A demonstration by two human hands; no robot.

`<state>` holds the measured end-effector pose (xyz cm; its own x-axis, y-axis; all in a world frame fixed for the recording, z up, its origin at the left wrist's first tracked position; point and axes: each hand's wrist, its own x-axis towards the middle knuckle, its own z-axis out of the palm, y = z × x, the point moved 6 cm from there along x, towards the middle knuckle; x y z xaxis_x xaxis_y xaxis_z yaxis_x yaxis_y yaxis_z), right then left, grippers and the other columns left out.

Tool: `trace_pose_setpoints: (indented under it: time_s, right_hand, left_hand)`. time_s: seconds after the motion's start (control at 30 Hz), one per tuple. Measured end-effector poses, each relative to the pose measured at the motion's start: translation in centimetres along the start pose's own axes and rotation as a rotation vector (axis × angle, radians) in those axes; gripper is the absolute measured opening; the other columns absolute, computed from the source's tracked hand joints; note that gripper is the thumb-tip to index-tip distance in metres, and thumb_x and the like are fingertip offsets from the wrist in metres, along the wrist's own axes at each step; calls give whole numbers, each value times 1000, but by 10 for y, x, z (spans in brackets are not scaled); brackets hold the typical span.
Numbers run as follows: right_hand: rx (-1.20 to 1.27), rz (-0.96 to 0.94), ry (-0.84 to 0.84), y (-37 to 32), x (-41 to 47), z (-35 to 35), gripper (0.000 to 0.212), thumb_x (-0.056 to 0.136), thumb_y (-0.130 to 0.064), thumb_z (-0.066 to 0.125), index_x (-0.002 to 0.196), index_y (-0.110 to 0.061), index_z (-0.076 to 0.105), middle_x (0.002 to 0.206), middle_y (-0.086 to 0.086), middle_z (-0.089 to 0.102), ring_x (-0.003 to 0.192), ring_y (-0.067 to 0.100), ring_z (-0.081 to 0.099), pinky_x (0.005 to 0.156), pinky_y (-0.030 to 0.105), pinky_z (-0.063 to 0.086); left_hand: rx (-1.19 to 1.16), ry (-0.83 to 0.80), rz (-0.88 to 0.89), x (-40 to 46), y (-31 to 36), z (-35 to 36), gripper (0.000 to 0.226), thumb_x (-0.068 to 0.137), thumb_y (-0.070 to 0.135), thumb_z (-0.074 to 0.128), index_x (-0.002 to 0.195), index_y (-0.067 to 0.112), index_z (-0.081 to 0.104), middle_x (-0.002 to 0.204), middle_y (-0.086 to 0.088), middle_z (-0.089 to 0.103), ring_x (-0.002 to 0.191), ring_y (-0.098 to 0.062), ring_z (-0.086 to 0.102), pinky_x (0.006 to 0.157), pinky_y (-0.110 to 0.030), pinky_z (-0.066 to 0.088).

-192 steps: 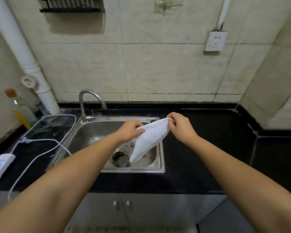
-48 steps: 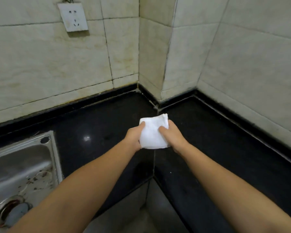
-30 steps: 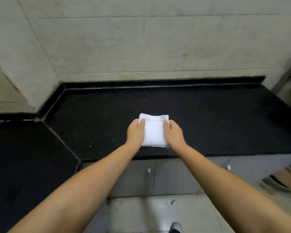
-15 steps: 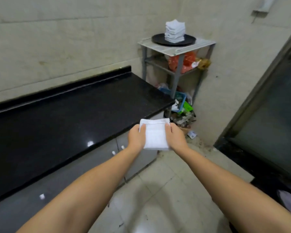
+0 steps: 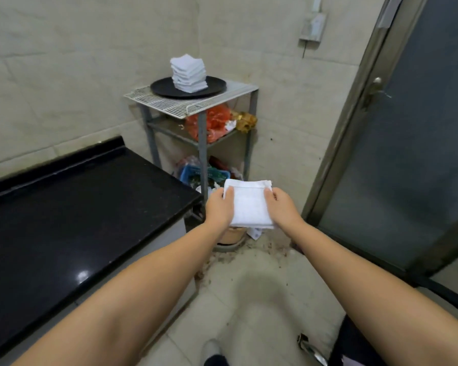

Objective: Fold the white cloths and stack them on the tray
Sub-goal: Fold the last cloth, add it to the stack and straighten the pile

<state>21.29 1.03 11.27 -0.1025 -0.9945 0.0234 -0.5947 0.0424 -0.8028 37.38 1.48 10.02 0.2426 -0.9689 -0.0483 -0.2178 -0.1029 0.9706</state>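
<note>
At the bottom edge of the view, the toe of a shoe (image 5: 211, 348) stands on the tiled floor (image 5: 249, 294). Both forearms extend forward over this floor. The left hand (image 5: 218, 208) grips the left edge of a folded white cloth (image 5: 250, 206), thumb on top and fingers curled beneath. The right hand (image 5: 283, 208) grips the right edge in the same manner, thumb on top. The cloth is held flat and level between the two hands, in the air, clear of every surface. To the left, a black countertop (image 5: 72, 215) runs away from the viewer, its near corner just beside the left hand. Beyond the hands, a clay-coloured pot (image 5: 232, 235) sits on the floor among scattered debris. Behind it stands a grey metal rack (image 5: 200, 143) in the corner of the room. The lowest level holds a blue basket (image 5: 192, 171) and mixed clutter; the middle shelf holds a red plastic bag (image 5: 213, 122). A white wire grid (image 5: 180, 103) forms the top surface. On it rests a round black tray (image 5: 164, 89), carrying a stack of folded cloths (image 5: 189, 72), slightly uneven, well apart from the held cloth. To the right is a metal-framed door (image 5: 413, 143) with a handle (image 5: 376, 85). No legible brand, label or writing appears on any item.
</note>
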Motion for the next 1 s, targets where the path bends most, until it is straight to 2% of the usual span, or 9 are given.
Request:
trace_pose_setpoints:
  time_s: [0.2,0.33,0.43,0.5,0.67,0.77,0.83,0.9,1.0]
  right_hand:
    - [30,-21,68,-30,131,-10,30,102,-25,35,75,-13,41,76,5,47,79,21,44,60,31,20]
    - [100,-49,93,-67,216,-11,29,101,-26,37,72,-19,38,76,1,49,81,20,45,65,29,27]
    - [130,-113,95,-95,280,-9,21,100,-26,39,86,-13,47,86,5,53,83,19,47,61,28,23]
    - [104,-159,91,-114,325,-3,21,100,-28,40,88,-13,48,90,5,54,85,19,48,63,27,24]
    - [86,-290,-18,-167,442,17,26,99,-31,41,82,-13,48,79,3,51,80,21,46,69,30,31]
    - [113,-389,-97,-200,506,29,34,98,-28,44,74,-5,51,73,8,47,73,20,43,64,30,26]
    - [115,-428,-152,-217,545,38,32,97,-27,45,79,-2,56,76,11,48,73,20,43,64,30,26]
    - [72,-476,-214,-236,580,49,28,97,-27,46,81,-7,56,79,11,51,75,20,44,64,30,26]
    - [86,-513,-304,-265,628,71,30,95,-28,49,70,-12,53,73,7,52,74,21,45,66,30,30]
  left_hand:
    - [12,16,73,134,44,22,37,100,27,42,65,12,39,67,-4,43,64,-17,42,64,-32,32]
    - [54,74,128,214,91,19,42,99,23,42,60,14,30,61,0,33,59,-15,35,56,-31,26]
    - [56,122,134,270,112,14,34,99,25,41,68,11,44,71,-3,46,73,-20,45,66,-31,33]
    - [43,171,139,305,123,9,30,99,25,41,77,8,51,76,-3,52,76,-20,48,63,-32,36]
    - [-13,358,152,394,158,-6,33,99,22,41,69,10,46,66,2,43,75,-17,44,59,-31,28]
    - [-87,475,155,451,169,-12,35,98,22,41,83,-5,58,86,-24,59,77,-27,51,67,-28,30]
    - [-108,533,126,483,173,-16,39,98,23,41,93,-12,56,97,-32,56,74,-24,44,67,-28,30]
    - [-112,571,111,514,178,-21,36,98,24,41,70,2,50,70,-19,47,69,-19,41,57,-29,28]
    - [-105,633,54,553,185,-40,37,96,24,42,61,17,39,63,-1,40,63,-17,41,53,-28,28]
